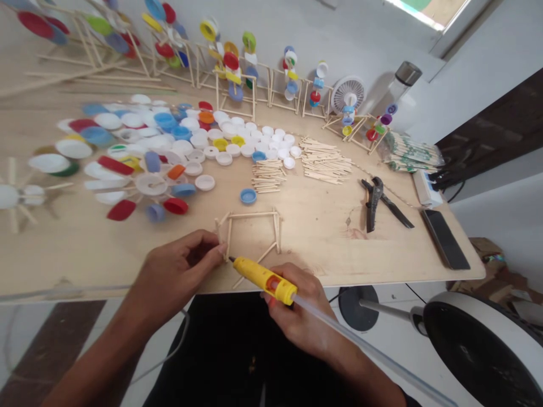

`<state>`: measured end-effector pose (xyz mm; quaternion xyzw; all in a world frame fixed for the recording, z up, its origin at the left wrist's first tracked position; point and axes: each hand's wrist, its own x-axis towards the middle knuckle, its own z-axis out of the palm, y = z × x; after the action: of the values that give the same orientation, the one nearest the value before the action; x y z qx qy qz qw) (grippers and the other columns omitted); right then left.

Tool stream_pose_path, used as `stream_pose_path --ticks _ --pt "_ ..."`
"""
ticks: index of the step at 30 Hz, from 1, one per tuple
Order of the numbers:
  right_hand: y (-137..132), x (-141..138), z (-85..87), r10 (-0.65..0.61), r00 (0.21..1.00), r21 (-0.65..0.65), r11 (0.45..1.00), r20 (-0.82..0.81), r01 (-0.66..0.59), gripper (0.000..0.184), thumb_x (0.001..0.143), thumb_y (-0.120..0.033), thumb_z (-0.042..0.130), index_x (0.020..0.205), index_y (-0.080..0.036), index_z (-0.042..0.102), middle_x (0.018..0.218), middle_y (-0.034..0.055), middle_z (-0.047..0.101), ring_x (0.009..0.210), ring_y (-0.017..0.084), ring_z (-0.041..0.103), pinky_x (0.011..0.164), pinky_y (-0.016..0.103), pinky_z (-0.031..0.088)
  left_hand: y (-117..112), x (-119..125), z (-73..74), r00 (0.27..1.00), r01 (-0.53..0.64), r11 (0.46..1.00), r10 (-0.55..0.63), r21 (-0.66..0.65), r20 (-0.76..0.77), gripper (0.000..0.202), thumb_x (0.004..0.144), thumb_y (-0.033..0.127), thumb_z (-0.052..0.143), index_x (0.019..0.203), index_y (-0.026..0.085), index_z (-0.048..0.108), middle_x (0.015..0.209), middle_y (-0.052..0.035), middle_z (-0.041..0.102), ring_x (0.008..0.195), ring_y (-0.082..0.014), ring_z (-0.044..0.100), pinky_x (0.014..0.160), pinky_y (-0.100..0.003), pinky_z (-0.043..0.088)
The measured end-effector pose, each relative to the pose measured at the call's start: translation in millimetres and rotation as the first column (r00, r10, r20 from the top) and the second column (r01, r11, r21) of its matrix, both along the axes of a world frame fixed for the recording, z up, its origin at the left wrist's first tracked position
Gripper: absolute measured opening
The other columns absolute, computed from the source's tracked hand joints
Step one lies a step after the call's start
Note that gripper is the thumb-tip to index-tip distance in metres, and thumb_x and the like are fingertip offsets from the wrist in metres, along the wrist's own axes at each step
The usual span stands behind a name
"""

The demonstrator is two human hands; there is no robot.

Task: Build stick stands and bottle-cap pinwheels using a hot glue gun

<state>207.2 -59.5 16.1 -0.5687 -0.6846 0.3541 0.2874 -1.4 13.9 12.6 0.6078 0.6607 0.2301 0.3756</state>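
Observation:
My right hand (303, 308) is closed around a yellow glue gun (263, 278), a long clear glue stick trailing from its back end. The gun's dark nozzle points left, close to the lower left corner of a small frame of wooden sticks (252, 215). At that same corner, my left hand (182, 265) pinches one of the frame's sticks between thumb and fingertips. A loose-looking stick slants below the frame's right side, partly behind the gun. Just above the frame lies a blue bottle cap (248, 196).
Plastic caps (203, 138) in several colours cover the left and middle. Short sticks (324, 160) lie in piles. Cutting pliers (375, 203) and a phone (445, 238) are at right. Stick stands with cap wheels (235, 76) line the wall, beside a small white fan (348, 93).

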Motion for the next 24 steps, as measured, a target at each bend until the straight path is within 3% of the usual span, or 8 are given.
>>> stream_pose_path --ticks 8,15,20,24 --pt "-3.2 2.5 0.8 0.009 1.0 -0.004 1.0 0.003 -0.009 0.019 0.085 -0.02 0.056 0.1 -0.019 0.065 0.092 0.0054 0.073 0.079 0.02 0.065 0.072 0.033 0.05 0.7 0.4 -0.2 1.0 0.002 1.0 -0.002 0.007 -0.011 0.045 0.064 0.065 0.054 0.074 0.023 0.066 0.061 0.0027 0.068 0.058 -0.0161 0.061 0.058 -0.026 0.043" --pt "-7.7 33.5 22.0 0.061 0.993 -0.079 0.994 -0.103 -0.069 0.015 0.083 -0.02 0.059 0.097 -0.02 0.064 0.088 0.0031 0.068 0.077 0.017 0.063 0.068 0.028 0.049 0.8 0.5 -1.6 1.0 -0.007 1.0 0.007 0.017 -0.006 0.044 0.064 0.065 0.054 0.072 0.024 0.066 0.059 0.0037 0.066 0.057 -0.0151 0.059 0.056 -0.025 0.042" --pt "-13.8 74.8 35.1 -0.014 0.995 -0.008 1.0 -0.1 0.013 0.016 0.086 -0.022 0.061 0.102 -0.023 0.064 0.087 0.0009 0.066 0.072 0.015 0.062 0.064 0.026 0.049 1.3 0.6 -0.8 1.0 -0.025 0.999 0.025 -0.023 -0.017 0.046 0.061 0.067 0.052 0.072 0.024 0.066 0.062 0.0028 0.069 0.06 -0.0166 0.062 0.06 -0.026 0.043" --pt "-15.2 102.2 27.9 -0.194 0.98 0.181 0.966 0.037 0.184 0.015 0.089 -0.024 0.058 0.103 -0.023 0.064 0.093 0.0035 0.068 0.079 0.018 0.066 0.069 0.028 0.053 3.7 2.3 4.3 0.997 -0.047 0.998 0.044 -0.038 -0.064 0.048 0.055 0.069 0.049 0.068 0.026 0.066 0.061 0.003 0.069 0.06 -0.0178 0.063 0.06 -0.027 0.043"
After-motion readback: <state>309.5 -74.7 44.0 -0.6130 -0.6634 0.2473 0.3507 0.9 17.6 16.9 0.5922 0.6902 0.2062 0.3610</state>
